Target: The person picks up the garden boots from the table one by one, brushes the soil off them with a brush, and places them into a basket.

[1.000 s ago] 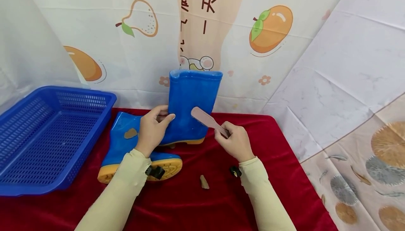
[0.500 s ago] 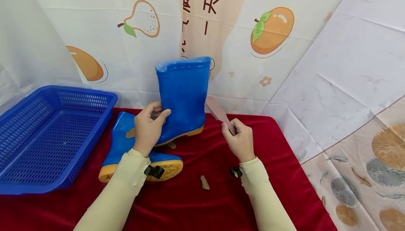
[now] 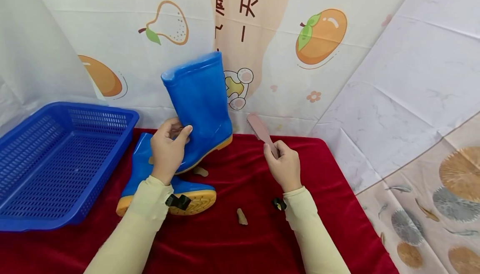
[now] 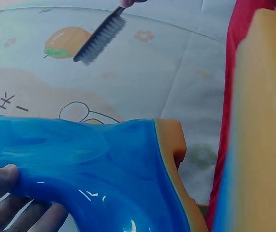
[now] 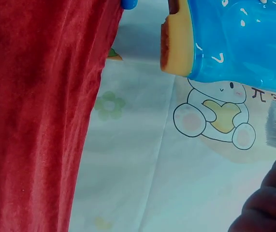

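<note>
My left hand [image 3: 168, 147] grips a blue rain boot [image 3: 202, 103] by its front side, thumb on the near face and fingers behind. The boot is lifted and tilted, its top leaning left, its yellow sole [image 4: 169, 159] showing along the bottom. My right hand [image 3: 283, 163] holds a pink brush [image 3: 259, 128] by the handle, apart from the boot to its right. Pale bristles [image 4: 101, 42] show on the brush in the left wrist view. A second blue boot [image 3: 136, 169] lies on its side under my left forearm, its yellow tread [image 3: 202, 201] toward me.
A blue plastic basket [image 3: 129, 124] stands at the left on the red cloth [image 3: 270, 240]. One brown scrap [image 3: 241, 216] lies mid-table, another [image 3: 200, 171] below the raised boot. Behind the table hangs a printed white curtain [image 3: 277, 57].
The boot has moved up and left, its top tipping left. The brush has come away from the boot's surface to the right, then stayed about there.
</note>
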Tool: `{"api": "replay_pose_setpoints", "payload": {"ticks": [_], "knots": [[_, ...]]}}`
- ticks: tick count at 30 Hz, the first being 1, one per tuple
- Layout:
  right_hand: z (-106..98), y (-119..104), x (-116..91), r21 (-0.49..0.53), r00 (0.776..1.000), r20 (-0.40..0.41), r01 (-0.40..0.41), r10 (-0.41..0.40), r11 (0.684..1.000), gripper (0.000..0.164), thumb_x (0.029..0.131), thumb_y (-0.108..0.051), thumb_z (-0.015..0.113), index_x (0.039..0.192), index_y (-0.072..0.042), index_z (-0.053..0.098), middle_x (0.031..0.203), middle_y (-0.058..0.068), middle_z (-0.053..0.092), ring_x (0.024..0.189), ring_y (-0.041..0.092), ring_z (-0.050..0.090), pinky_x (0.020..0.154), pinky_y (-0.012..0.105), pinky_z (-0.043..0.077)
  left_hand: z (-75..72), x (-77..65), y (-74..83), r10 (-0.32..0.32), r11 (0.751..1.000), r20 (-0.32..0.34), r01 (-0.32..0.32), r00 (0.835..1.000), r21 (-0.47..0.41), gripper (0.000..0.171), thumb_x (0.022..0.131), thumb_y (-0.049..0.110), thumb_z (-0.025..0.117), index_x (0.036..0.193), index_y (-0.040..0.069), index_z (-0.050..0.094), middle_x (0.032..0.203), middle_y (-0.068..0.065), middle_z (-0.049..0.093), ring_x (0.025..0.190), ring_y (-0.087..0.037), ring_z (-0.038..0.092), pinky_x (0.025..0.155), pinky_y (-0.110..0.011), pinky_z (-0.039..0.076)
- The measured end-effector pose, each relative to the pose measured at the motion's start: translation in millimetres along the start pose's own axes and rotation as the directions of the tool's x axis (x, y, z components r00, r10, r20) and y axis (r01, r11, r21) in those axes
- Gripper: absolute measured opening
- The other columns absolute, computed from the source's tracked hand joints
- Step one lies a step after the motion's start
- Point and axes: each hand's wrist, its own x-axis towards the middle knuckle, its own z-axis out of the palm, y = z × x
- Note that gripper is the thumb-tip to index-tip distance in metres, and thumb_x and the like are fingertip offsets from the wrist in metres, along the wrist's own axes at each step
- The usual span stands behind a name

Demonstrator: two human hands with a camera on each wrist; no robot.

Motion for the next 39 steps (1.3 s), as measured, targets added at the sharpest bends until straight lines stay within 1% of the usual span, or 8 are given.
{"api": "replay_pose_setpoints", "payload": {"ticks": [5, 10, 16, 21, 27, 32, 36, 39], "knots": [[-0.7, 0.2, 0.3, -0.026, 0.999, 0.025, -0.019, 0.02, 0.999, 0.037, 0.097, -0.025, 0.066, 0.066, -0.017, 0.048, 0.052, -0.007, 0.037, 0.047, 0.01, 0.033, 0.043, 0.028, 0.028, -1.3, 1.4, 0.4, 0.017, 1.0, -0.031, -0.017, 0.999, -0.005, 0.03, 0.097, 0.016, 0.074, 0.123, 0.0, 0.07, 0.107, -0.016, 0.074, 0.088, -0.003, 0.069, 0.075, -0.015, 0.057], [-1.6, 1.0, -0.1, -0.036, 0.999, 0.029, -0.039, 0.04, 0.999, 0.036, 0.098, -0.026, 0.066, 0.067, -0.016, 0.05, 0.052, -0.006, 0.039, 0.046, 0.012, 0.035, 0.043, 0.029, 0.03, -1.5, 0.8, 1.6, 0.036, 0.999, -0.056, -0.037, 0.998, -0.011, 0.03, 0.097, 0.017, 0.075, 0.122, 0.001, 0.071, 0.105, -0.014, 0.074, 0.086, -0.005, 0.07, 0.074, -0.016, 0.058], [-1.1, 2.7, -1.2, -0.039, 0.997, 0.037, -0.063, 0.064, 0.997, 0.037, 0.098, -0.028, 0.066, 0.067, -0.016, 0.05, 0.052, -0.006, 0.04, 0.047, 0.012, 0.036, 0.043, 0.029, 0.031, -0.4, -4.3, 4.3, 0.059, 0.997, -0.066, -0.062, 0.996, -0.04, 0.03, 0.096, 0.017, 0.075, 0.121, 0.001, 0.072, 0.105, -0.014, 0.075, 0.086, -0.008, 0.07, 0.073, -0.017, 0.059], [-1.2, 3.0, -1.0, -0.04, 0.998, 0.035, -0.058, 0.059, 0.998, 0.037, 0.098, -0.028, 0.066, 0.067, -0.016, 0.05, 0.052, -0.006, 0.039, 0.047, 0.013, 0.036, 0.044, 0.03, 0.031, -3.5, -3.0, 8.9, 0.073, 0.995, -0.077, -0.078, 0.994, -0.058, 0.028, 0.097, 0.013, 0.075, 0.121, -0.001, 0.071, 0.104, -0.016, 0.074, 0.083, -0.008, 0.071, 0.073, -0.019, 0.059], [-1.8, 1.7, 0.4, -0.062, 0.998, 0.043, -0.053, 0.056, 0.997, 0.037, 0.097, -0.029, 0.066, 0.067, -0.017, 0.05, 0.051, -0.006, 0.038, 0.047, 0.012, 0.035, 0.044, 0.03, 0.03, -14.7, 1.8, 14.7, 0.041, 0.999, -0.081, -0.041, 0.996, 0.012, 0.03, 0.098, 0.016, 0.073, 0.122, -0.002, 0.07, 0.105, -0.016, 0.074, 0.083, -0.003, 0.071, 0.074, -0.016, 0.058], [-1.5, 1.8, 0.7, -0.102, 0.995, 0.078, -0.046, 0.054, 0.994, 0.034, 0.096, -0.029, 0.068, 0.067, -0.018, 0.052, 0.051, -0.006, 0.037, 0.047, 0.011, 0.033, 0.044, 0.029, 0.029, -27.8, 5.4, 17.7, 0.032, 0.996, -0.091, -0.024, 0.995, 0.086, 0.032, 0.098, 0.018, 0.074, 0.124, 0.001, 0.07, 0.106, -0.013, 0.075, 0.084, -0.001, 0.07, 0.074, -0.013, 0.056], [-1.3, 3.7, -0.1, -0.139, 0.992, 0.111, -0.043, 0.059, 0.989, 0.032, 0.094, -0.027, 0.069, 0.068, -0.017, 0.054, 0.052, -0.006, 0.037, 0.047, 0.011, 0.034, 0.045, 0.03, 0.03, -37.2, 9.3, 18.9, 0.041, 0.989, -0.102, -0.026, 0.994, 0.145, 0.032, 0.097, 0.017, 0.074, 0.126, 0.003, 0.07, 0.108, -0.014, 0.074, 0.084, 0.001, 0.068, 0.073, -0.01, 0.054], [-1.9, 5.1, -0.9, -0.16, 0.99, 0.122, -0.046, 0.066, 0.986, 0.03, 0.092, -0.026, 0.069, 0.068, -0.016, 0.054, 0.052, -0.006, 0.038, 0.047, 0.013, 0.035, 0.046, 0.031, 0.032, -44.0, 12.6, 20.3, 0.062, 0.984, -0.107, -0.042, 0.992, 0.176, 0.031, 0.097, 0.016, 0.074, 0.124, 0.003, 0.071, 0.106, -0.015, 0.074, 0.083, 0.001, 0.067, 0.073, -0.01, 0.054]]}}
